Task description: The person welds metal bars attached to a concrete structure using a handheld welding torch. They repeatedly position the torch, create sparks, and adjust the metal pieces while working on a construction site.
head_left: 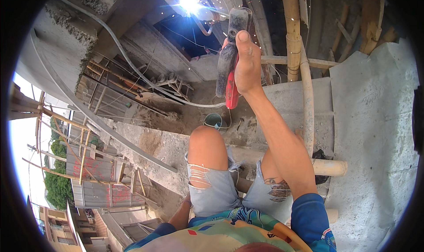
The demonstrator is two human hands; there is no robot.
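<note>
My right hand [247,62] is closed around a welding electrode holder [227,68] with worn dark grey levers and a red handle part, raised at the upper middle. From its far end a thin electrode [216,10] points left toward a bright welding arc [190,3]. The glare hides the metal where it burns, and sparks scatter around it. A grey cable [132,66] runs from the holder's lower end and bends up to the upper left. My left forearm [180,215] hangs beside my left knee; its hand is hidden.
A green bucket [213,120] stands far below, beyond my knees. A long grey metal bar [106,126] slants across the left, near a rough concrete ledge [150,141]. Bamboo poles [293,35] rise at right, beside grey sheeting [371,119]. Bamboo scaffolding [81,157] stands at left.
</note>
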